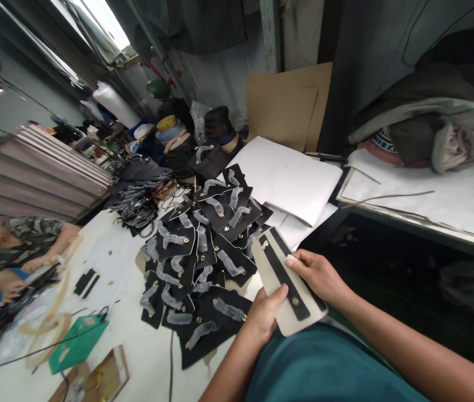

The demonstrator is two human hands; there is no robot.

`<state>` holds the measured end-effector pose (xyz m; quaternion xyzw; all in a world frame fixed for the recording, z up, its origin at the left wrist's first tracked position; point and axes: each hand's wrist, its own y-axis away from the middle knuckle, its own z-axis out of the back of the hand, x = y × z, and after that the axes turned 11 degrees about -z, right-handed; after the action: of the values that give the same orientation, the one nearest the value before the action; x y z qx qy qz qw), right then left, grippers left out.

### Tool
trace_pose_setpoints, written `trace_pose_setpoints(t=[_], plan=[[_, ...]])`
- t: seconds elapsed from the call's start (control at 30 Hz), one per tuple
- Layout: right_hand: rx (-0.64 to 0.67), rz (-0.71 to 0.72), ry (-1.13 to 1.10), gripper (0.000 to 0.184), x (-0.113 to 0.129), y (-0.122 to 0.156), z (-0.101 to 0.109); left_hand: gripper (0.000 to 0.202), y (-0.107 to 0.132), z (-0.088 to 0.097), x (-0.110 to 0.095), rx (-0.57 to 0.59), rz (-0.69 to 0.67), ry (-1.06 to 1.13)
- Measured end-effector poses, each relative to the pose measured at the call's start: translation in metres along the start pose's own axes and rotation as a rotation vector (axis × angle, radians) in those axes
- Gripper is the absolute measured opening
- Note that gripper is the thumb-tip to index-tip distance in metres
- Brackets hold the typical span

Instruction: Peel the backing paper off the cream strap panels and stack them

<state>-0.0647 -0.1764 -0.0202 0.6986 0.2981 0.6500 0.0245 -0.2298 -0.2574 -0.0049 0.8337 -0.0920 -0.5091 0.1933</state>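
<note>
Beige panel (268, 272) held up off the table, in front of the person's chest, above the teal shirt (324, 363), tilted, long axis running up-left to down-right. A black strap (283, 269) lies along its face, with a gold stud (294, 300) near the lower end and a pale cutout near the top.

Left hand (264, 317) grasps the panel's lower-left edge, thumb on top and fingers underneath. Right hand (318, 276) grips the right edge, fingertips laid on the strap around mid-length. Both hands are closed on the same panel.

Just left of the panel, on the white table (136, 346): a loose heap of black pieces (203, 262), many overlapping, each with a greyish translucent tab and small gold hardware. Behind the heap is a bundle of black straps (140, 206), then rolls of tape and trim (173, 131).

White sheets (291, 176) are stacked at the far edge of the heap, and brown cardboard (287, 106) leans on the wall behind them. A second table on the right (450, 201) carries a pile of clothing (437, 128).

Near the table's lower left is a green piece (77, 343), with a thin dark cord running across it. A co-worker (23, 245) sits at the far left in a camouflage top, hands on dark material.
</note>
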Motion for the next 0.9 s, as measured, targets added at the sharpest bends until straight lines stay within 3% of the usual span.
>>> trace_pose_setpoints(t=[0.1,0.2,0.27,0.33,0.47,0.53,0.77,0.9], plan=[[-0.064,0.062,0.076,0.045,0.005,-0.004,0.003,0.057,-0.004,0.001,-0.004,-0.001,-0.036,-0.043],[-0.236,0.162,0.101,0.044,0.009,-0.003,0.009,0.057,-0.014,0.006,-0.014,-0.049,-0.124,-0.162],[-0.312,0.153,0.126,0.045,0.009,0.002,0.013,0.056,-0.017,0.01,-0.018,-0.092,-0.171,-0.263],[-0.27,0.104,0.15,0.046,0.006,0.008,0.013,0.056,-0.019,0.011,-0.021,-0.12,-0.21,-0.35],[0.021,0.023,0.114,0.045,-0.005,0.016,0.004,0.056,-0.023,0.002,-0.026,-0.125,-0.267,-0.407],[0.086,-0.022,0.077,0.045,-0.012,0.016,-0.002,0.056,-0.025,-0.003,-0.028,-0.142,-0.285,-0.4],[0.032,-0.01,0.083,0.05,-0.016,0.004,-0.003,0.048,-0.027,-0.019,-0.03,-0.109,-0.31,-0.39],[-0.062,-0.016,0.232,0.048,-0.014,0.004,-0.003,0.048,-0.029,-0.032,-0.028,-0.155,-0.309,-0.346]])
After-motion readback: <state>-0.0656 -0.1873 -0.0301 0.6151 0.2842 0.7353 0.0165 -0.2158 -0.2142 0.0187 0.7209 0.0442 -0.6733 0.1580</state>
